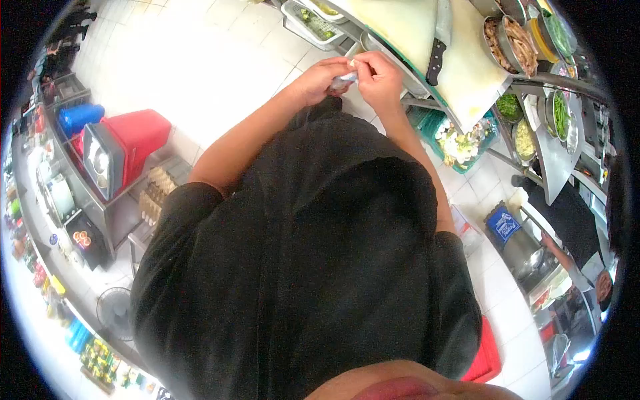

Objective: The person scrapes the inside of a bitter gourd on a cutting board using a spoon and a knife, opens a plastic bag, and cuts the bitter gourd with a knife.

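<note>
My left hand (319,81) is closed round a small whitish, partly clear item (343,81), which looks like plastic. Pressed against its upper end, my right hand (379,75) has its fingers pinched together. Both hands meet in front of my dark shirt, beside the edge of the work table. What the item contains is too small to tell. On the pale cutting board (407,27) to the right lies a knife (437,57) with a black handle.
Metal bowls of sliced food (519,43) stand at the upper right. Below the board's corner is a green basket of scraps (460,143). A red bin (137,137) stands at the left. Another person's arm (559,253) shows at the right.
</note>
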Tool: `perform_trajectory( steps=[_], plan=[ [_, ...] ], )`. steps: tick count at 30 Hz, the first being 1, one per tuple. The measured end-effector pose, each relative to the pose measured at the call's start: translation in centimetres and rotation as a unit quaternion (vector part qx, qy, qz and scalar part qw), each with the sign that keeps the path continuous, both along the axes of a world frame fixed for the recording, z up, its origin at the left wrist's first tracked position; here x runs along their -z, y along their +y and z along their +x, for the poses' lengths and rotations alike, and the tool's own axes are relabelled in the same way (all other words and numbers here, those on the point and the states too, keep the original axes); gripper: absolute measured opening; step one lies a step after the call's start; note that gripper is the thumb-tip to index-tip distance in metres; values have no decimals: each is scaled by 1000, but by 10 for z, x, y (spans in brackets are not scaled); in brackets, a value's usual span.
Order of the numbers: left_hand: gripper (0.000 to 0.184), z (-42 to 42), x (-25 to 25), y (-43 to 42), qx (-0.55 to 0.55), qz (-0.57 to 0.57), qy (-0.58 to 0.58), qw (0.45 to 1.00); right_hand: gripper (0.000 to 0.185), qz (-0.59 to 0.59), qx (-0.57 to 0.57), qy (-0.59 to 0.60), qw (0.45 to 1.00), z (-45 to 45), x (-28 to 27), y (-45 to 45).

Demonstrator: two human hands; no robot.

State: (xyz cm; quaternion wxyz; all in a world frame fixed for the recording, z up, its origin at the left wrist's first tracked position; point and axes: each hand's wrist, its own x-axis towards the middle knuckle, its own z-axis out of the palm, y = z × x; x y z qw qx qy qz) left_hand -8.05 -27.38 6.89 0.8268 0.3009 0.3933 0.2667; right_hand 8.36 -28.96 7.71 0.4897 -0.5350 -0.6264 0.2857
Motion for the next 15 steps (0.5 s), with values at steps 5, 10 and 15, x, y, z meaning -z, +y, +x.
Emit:
perform_trajectory(
  steps=[5, 10, 15],
  plan=[
    [27, -88, 21, -11, 23, 94, 269, 958, 26, -48, -36, -13, 998, 10, 21, -13],
    [33, -263, 136, -75, 317, 194, 556, 744, 38, -198, 22, -149, 969, 70, 73, -56],
    [41, -305, 152, -170, 167, 111, 412, 889, 40, -289, 1, -249, 924, 88, 147, -118]
  ],
)
